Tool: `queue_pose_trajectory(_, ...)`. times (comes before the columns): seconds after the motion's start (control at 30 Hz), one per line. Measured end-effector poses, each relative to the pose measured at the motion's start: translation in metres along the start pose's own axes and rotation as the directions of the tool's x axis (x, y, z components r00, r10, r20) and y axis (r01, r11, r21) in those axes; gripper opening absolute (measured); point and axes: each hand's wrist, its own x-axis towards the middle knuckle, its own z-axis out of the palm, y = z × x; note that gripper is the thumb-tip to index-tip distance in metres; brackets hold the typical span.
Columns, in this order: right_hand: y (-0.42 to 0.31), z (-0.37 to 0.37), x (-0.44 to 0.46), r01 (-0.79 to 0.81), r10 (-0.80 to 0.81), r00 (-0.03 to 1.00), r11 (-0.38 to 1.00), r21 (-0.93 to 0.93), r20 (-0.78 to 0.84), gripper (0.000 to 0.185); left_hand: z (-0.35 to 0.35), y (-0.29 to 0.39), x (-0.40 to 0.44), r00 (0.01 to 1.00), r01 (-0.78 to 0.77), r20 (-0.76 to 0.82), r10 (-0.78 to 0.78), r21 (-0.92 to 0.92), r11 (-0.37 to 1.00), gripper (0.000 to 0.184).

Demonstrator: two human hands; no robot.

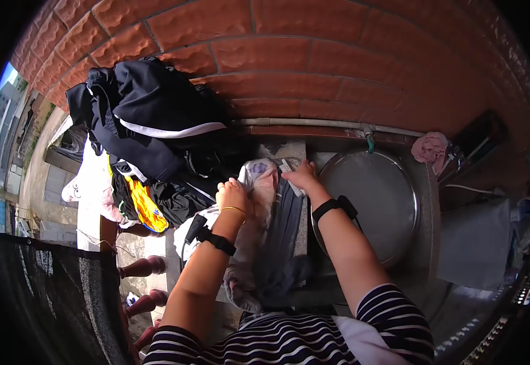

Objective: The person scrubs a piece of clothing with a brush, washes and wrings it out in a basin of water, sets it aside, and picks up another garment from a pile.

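Note:
A wet, pale garment with grey and pinkish patches (pixel 257 201) lies over a ridged grey washing slab (pixel 282 222) and hangs down toward my body. My left hand (pixel 233 198) is closed on the left side of this garment, knuckles up; the fingertips are hidden. In my right hand (pixel 302 177) is a whitish scrubbing brush (pixel 287 168), gripped at the slab's upper right, beside the garment. A round metal basin (pixel 368 201) sits just right of my right forearm.
Dark clothes with white trim (pixel 155 115) are heaped at the upper left, beside an orange-and-yellow garment (pixel 146 204). A pipe with a green-handled tap (pixel 371 143) runs along the brick wall (pixel 289 55). A pink cloth (pixel 430 151) hangs at the right.

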Motion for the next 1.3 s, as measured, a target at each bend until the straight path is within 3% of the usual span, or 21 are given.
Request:
queue_pose_trajectory(0.07,-0.017,-0.019,-0.039,0.084,-0.065,0.989,0.986,-0.147,0.131,0.089,-0.007,-0.005,-0.006,0.982,-0.092,0.165,0.091,0.001,0.996,0.037)
queue_pose_trajectory(0.13,-0.014,-0.036,-0.06,0.295,-0.256,0.941,0.941,-0.163,0.222,0.092,-0.031,-0.01,-0.024,0.989,-0.071,0.119,0.082,-0.089,0.993,0.024)
queue_pose_trajectory(0.17,-0.018,-0.051,-0.075,0.358,-0.333,0.926,0.923,-0.139,0.177,0.078,0.013,-0.032,-0.01,0.996,-0.081,0.019,0.087,-0.195,0.977,0.022)
queue_pose_trajectory(0.2,-0.018,-0.062,-0.079,0.345,-0.322,0.931,0.93,-0.13,0.17,0.078,-0.016,-0.043,-0.024,0.984,-0.164,-0.12,0.133,-0.307,0.937,0.019)
queue_pose_trajectory(0.27,-0.024,-0.08,-0.072,0.558,-0.564,0.824,0.825,-0.092,-0.06,0.068,-0.058,-0.071,-0.046,0.946,-0.185,-0.321,0.053,-0.398,0.899,0.016)
queue_pose_trajectory(0.4,-0.049,-0.092,-0.04,0.728,-0.691,0.672,0.683,0.066,-0.266,0.061,-0.112,-0.138,-0.087,0.888,-0.2,-0.421,-0.184,-0.715,0.67,0.025)
queue_pose_trajectory(0.43,-0.05,-0.088,-0.031,0.834,-0.765,0.522,0.551,0.037,-0.378,0.061,-0.141,-0.128,-0.104,0.862,-0.246,-0.49,-0.134,-0.634,0.733,0.026)
queue_pose_trajectory(0.47,-0.052,-0.087,-0.026,0.834,-0.763,0.52,0.551,0.035,-0.383,0.065,-0.171,-0.106,-0.125,0.833,-0.284,-0.547,-0.078,-0.545,0.789,0.028)
queue_pose_trajectory(0.53,-0.05,-0.078,-0.024,0.807,-0.741,0.518,0.589,-0.042,-0.427,0.072,-0.178,-0.065,-0.149,0.868,-0.33,-0.496,0.022,-0.543,0.772,0.03)
queue_pose_trajectory(0.6,-0.022,-0.068,-0.014,0.694,-0.633,0.675,0.719,0.036,-0.38,0.079,-0.147,-0.024,-0.165,0.884,-0.463,-0.344,0.315,-0.57,0.679,0.035)
queue_pose_trajectory(0.7,0.065,-0.072,-0.004,0.491,-0.451,0.843,0.867,0.078,-0.291,0.065,-0.081,0.007,-0.184,0.725,-0.504,0.006,0.689,-0.677,0.536,0.047)
queue_pose_trajectory(0.77,0.13,-0.088,-0.017,0.293,-0.281,0.897,0.956,-0.017,-0.341,0.063,-0.063,0.015,-0.185,0.787,-0.553,-0.056,0.615,-0.507,0.661,0.051)
queue_pose_trajectory(0.87,0.214,-0.09,-0.027,-0.184,0.081,0.808,0.976,-0.12,-0.584,0.059,-0.035,0.013,-0.183,0.81,-0.576,-0.143,0.569,-0.373,0.727,0.056)
queue_pose_trajectory(1.0,0.247,-0.062,-0.028,-0.327,0.249,0.852,0.94,-0.098,-0.46,0.059,0.01,0.02,-0.202,0.832,-0.532,-0.108,0.544,-0.432,0.728,0.06)
queue_pose_trajectory(1.03,0.244,-0.056,-0.031,-0.254,0.287,0.955,0.918,0.304,-0.07,0.057,0.007,0.022,-0.206,0.82,-0.534,-0.116,0.56,-0.505,0.678,0.061)
queue_pose_trajectory(1.07,0.24,-0.048,-0.034,-0.298,0.125,0.946,0.7,0.649,0.3,0.056,0.002,0.023,-0.211,0.8,-0.558,-0.144,0.582,-0.535,0.634,0.063)
queue_pose_trajectory(1.13,0.161,-0.045,-0.1,-0.016,-0.217,0.946,0.708,0.706,0.239,0.054,0.001,0.025,-0.218,0.804,-0.545,-0.135,0.58,-0.56,0.625,0.064)
queue_pose_trajectory(1.17,0.147,-0.02,-0.12,0.384,-0.466,0.885,0.746,0.545,0.015,0.055,0.003,0.027,-0.218,0.823,-0.525,-0.163,0.544,-0.585,0.618,0.056)
queue_pose_trajectory(1.2,0.115,-0.019,-0.157,0.591,-0.633,0.774,0.718,0.367,-0.007,0.061,0.006,0.029,-0.219,0.822,-0.523,-0.16,0.546,-0.59,0.615,0.056)
queue_pose_trajectory(1.27,0.079,0.002,-0.197,0.83,-0.838,0.532,0.545,0.12,0.123,0.062,0.016,0.032,-0.221,0.867,-0.431,-0.109,0.486,-0.654,0.622,0.044)
queue_pose_trajectory(1.3,0.072,0.013,-0.185,0.83,-0.837,0.533,0.545,0.115,0.121,0.062,0.019,0.033,-0.225,0.89,-0.278,0.081,0.448,-0.683,0.676,0.032)
